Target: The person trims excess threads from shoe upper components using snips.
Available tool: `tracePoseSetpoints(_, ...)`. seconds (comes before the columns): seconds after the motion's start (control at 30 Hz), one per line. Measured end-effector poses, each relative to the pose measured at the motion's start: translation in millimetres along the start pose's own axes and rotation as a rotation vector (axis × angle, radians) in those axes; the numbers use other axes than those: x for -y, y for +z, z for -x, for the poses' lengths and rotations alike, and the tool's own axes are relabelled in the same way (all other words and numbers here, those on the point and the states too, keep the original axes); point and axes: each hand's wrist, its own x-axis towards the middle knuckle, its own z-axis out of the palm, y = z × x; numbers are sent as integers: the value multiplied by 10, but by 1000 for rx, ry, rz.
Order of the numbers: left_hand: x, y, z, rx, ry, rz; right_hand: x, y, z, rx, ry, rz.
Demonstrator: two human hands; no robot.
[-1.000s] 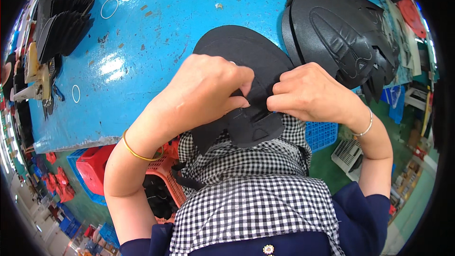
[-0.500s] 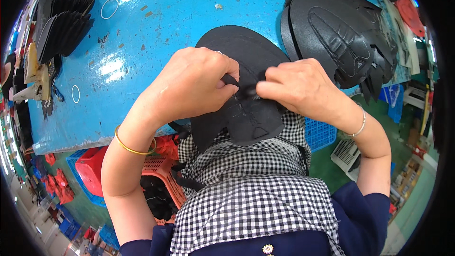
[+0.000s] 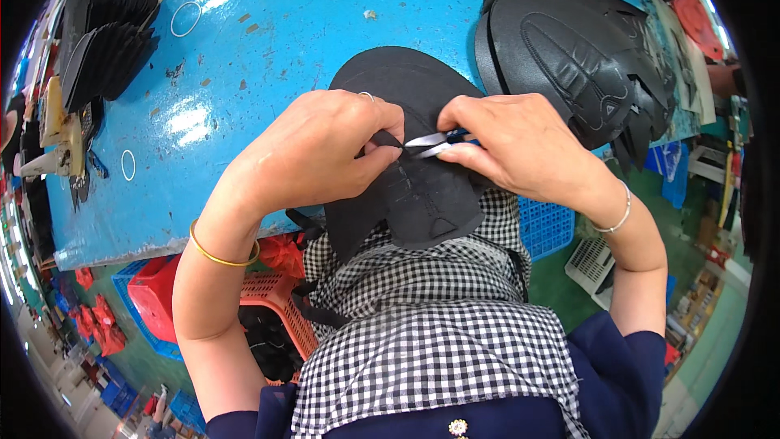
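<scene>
A flat black shoe upper (image 3: 431, 207) with stitched lines lies face down over the table's front edge and my lap. My left hand (image 3: 325, 146) pinches a narrow black flap of it between thumb and fingertips. In my right hand (image 3: 520, 138) is a pair of small thread snips (image 3: 429, 143), its two pale blades spread apart. The blade tips reach to the pinched flap, close by my left fingertips. Whether a thread lies between them is too small to tell.
More black uppers (image 3: 569, 53) are piled at the right of the blue table (image 3: 268, 57). Black cut pieces (image 3: 110, 49) stand at the left, with white rings (image 3: 186, 19) nearby. Below are an orange basket (image 3: 280, 297), a blue crate (image 3: 546, 228) and a pale basket (image 3: 591, 267).
My right hand has turned, and the snips' blades now show plainly, spread toward the flap. My left hand keeps its pinch, shifted slightly.
</scene>
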Motion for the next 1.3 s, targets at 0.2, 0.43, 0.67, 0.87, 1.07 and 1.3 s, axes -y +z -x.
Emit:
tracePoseSetpoints(0.2, 46, 23, -4, -31, 17, 26, 8, 96, -79, -37, -106, 15)
tracePoseSetpoints(0.43, 38, -69, -5, 54, -228, 244, 344, 87, 147, -118, -152, 106)
tracePoseSetpoints(0.67, 76, -169, 87, -179, -315, 631, 893, 630, 174, -55, -19, 660)
tracePoseSetpoints(0.87, 10, -546, 312, -548, -329, 550, 498, 412, 86, -215, -17, -40)
tracePoseSetpoints(1.07, -92, -558, 276, -402, -231, 546, -58, -158, 518, -559, 699, -572)
tracePoseSetpoints(1.3, -122, -286, -154, 131, -65, 263, -999, -846, 1215, -1065, 485, -871)
